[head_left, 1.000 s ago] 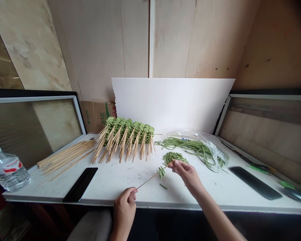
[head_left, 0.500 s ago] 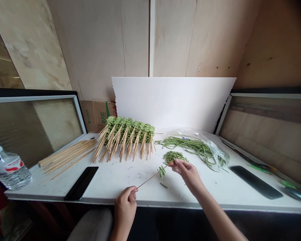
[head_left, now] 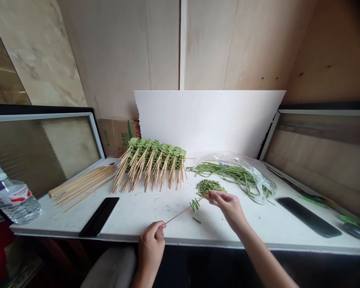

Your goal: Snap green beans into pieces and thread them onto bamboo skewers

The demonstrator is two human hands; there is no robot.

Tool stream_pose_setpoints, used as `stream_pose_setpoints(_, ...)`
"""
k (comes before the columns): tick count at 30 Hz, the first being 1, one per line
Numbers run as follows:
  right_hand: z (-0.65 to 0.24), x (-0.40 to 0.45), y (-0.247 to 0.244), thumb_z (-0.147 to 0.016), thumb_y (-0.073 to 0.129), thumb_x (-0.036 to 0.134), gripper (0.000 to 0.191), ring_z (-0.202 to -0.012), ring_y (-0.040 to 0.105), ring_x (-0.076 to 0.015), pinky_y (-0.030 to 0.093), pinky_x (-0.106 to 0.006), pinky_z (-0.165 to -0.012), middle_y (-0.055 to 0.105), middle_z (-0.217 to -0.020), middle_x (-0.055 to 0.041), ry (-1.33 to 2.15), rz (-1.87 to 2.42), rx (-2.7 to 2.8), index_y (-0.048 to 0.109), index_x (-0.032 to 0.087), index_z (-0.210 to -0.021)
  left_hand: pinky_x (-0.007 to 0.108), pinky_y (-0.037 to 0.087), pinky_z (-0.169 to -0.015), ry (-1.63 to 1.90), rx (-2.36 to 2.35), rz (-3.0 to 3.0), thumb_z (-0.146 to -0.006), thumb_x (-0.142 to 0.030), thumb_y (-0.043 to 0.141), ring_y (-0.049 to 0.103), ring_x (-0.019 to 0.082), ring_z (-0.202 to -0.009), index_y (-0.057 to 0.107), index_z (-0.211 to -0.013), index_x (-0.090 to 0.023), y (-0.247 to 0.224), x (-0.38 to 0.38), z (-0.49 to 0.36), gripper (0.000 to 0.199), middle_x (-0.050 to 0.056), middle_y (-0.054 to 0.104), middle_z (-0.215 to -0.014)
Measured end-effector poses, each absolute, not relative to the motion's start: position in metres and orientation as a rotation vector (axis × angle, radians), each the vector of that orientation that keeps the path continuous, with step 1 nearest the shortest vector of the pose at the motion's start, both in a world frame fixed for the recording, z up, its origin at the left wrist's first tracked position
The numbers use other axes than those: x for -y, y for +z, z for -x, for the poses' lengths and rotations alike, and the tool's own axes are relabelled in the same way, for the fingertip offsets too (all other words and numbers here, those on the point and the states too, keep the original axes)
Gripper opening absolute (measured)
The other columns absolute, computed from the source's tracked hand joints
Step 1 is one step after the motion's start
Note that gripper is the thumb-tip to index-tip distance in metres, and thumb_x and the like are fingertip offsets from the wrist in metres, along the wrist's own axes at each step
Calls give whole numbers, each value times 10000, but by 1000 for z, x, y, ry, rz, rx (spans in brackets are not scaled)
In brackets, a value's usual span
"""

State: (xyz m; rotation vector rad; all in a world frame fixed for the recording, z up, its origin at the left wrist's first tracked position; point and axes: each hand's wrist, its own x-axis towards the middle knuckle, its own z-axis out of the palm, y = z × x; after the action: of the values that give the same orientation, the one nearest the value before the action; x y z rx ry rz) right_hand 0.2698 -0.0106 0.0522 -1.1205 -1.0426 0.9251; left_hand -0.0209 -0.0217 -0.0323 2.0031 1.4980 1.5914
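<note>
My left hand (head_left: 152,242) is closed round the lower end of a bamboo skewer (head_left: 177,215) at the table's front edge. The skewer slants up to the right, with several short green bean pieces (head_left: 195,205) threaded near its far end. At that far end my right hand (head_left: 228,208) pinches with thumb and fingers; whether a bean piece is also between them is hidden. A single bean piece (head_left: 197,220) lies on the table below. Just behind my right hand is a pile of cut bean pieces (head_left: 209,185).
Finished bean skewers (head_left: 156,156) are stacked at the back, sticks forward. Bare skewers (head_left: 82,185) lie left, near a black phone (head_left: 99,217) and water bottle (head_left: 15,200). Long beans (head_left: 228,173) in a plastic bag (head_left: 262,184) and a dark flat object (head_left: 309,217) are right.
The view has shifted slightly. Both hands keep their hold on the skewer, and the threaded bean pieces stay near its far end.
</note>
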Motion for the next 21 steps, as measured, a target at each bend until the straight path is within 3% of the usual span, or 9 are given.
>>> stream_pose_setpoints(15,-264,9,48,-777,829,540,370,-1088,733,-338,604,-449,-912,816,-980,-124,987,1085,966,817,210,-944,250,586,-595,1607,-1483,-1982,-891,-162,441,708,181,-551,754,-773,-195,-33,22,21,336,43,745,-658)
stream_pose_setpoints(21,-255,7,39,-784,821,532,363,-1201,677,-339,587,-458,-976,798,-1108,-120,944,1055,913,816,210,-950,260,586,-593,1608,-1500,-1983,-905,-170,430,712,188,-557,753,-777,-189,-33,21,20,348,55,748,-665)
